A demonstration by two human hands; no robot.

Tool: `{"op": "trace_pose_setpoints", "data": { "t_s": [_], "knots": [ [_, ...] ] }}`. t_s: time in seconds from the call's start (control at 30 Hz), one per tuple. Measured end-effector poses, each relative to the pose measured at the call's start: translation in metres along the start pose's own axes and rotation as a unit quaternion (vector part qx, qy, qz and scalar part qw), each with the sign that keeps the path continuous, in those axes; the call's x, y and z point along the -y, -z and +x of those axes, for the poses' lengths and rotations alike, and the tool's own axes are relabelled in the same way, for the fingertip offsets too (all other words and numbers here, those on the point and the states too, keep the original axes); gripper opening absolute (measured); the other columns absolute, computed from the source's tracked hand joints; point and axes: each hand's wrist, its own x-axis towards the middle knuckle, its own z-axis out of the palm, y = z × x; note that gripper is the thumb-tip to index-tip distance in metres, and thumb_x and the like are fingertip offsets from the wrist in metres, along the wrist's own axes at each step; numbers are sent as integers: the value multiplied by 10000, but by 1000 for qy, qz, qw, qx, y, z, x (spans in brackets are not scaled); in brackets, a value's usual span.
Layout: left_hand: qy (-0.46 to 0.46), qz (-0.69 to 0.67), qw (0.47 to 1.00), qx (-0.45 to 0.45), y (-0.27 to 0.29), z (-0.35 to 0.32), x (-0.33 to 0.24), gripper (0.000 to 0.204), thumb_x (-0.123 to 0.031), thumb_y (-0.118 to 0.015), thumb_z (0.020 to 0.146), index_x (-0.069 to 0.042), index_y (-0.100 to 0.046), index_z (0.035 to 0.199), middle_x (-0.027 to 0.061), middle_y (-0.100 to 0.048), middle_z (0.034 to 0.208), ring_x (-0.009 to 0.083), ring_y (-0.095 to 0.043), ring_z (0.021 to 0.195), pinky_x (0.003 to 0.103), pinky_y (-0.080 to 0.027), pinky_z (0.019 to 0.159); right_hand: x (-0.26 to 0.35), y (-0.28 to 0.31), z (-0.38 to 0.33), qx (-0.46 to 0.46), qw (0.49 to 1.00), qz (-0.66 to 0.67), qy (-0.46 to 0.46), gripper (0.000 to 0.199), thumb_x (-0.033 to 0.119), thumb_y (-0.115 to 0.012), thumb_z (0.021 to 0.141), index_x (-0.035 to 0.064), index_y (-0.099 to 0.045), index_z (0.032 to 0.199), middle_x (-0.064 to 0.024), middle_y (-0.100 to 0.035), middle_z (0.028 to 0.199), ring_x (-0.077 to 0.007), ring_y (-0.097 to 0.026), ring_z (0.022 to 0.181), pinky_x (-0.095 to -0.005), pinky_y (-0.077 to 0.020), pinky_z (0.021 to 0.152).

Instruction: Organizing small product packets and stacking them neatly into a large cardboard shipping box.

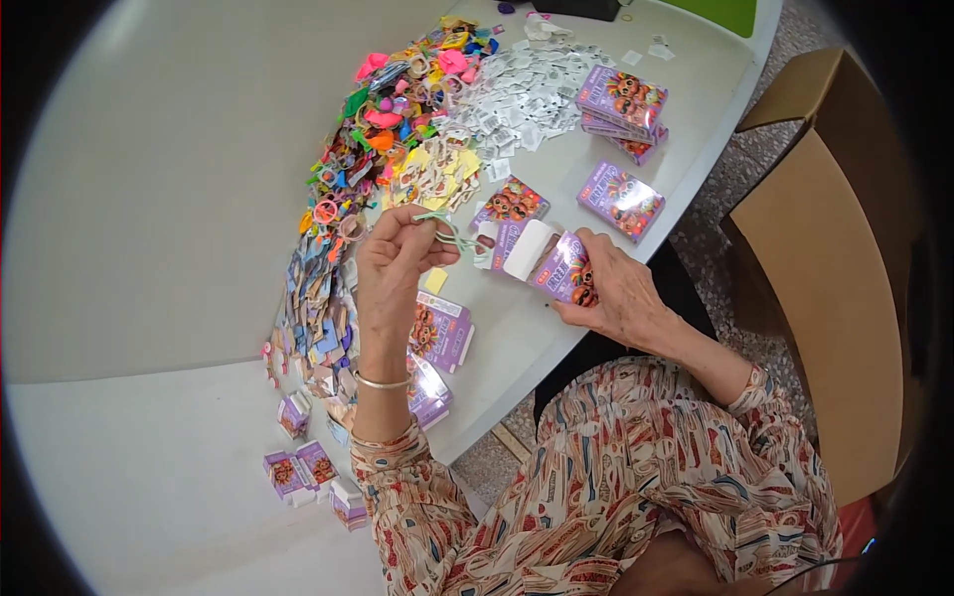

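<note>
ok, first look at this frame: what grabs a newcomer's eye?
Probably the heap of bright small pieces along the table's far left, beside a spread of white slips. Then, mid-frame, the left hand pinching a pale green stringy item near the open purple box in the right hand. At far right, a big brown carton.
</note>
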Motion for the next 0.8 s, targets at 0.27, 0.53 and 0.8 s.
{"op": "trace_pose_setpoints", "data": {
  "t_s": [0.27, 0.53, 0.8],
  "knots": [
    [-15, 61, 997, 38, -45, -10, 40, 130, -45, -576, 915, 1, -575, 1037, 99, -678, 872, 148, -660, 729, 265, -552, 663, 1, 3, -5, -4, 1000, -1, -11, 759, 316, -767, 696, -11, -374, 1257, -187, -548, 1005, -358, -601, 928, -422, -505, 755],
    [-286, 394, 871, 64, -74, -30, 53, 180, 46, -596, 812, -4, -599, 985, 155, -600, 903, 350, -606, 783, 387, -483, 658, 0, 2, -6, -9, 1000, 19, -8, 755, 308, -764, 693, -20, -379, 1254, -191, -559, 981, -363, -610, 904, -423, -507, 741],
    [-114, 220, 969, -26, -46, -24, 41, 178, -35, -540, 923, -10, -621, 1079, 46, -663, 825, 107, -632, 759, 229, -492, 701, -9, 5, -9, -16, 999, 22, -17, 799, 323, -766, 694, -37, -339, 1265, -249, -564, 1051, -399, -611, 912, -430, -507, 767]
  ]
}}
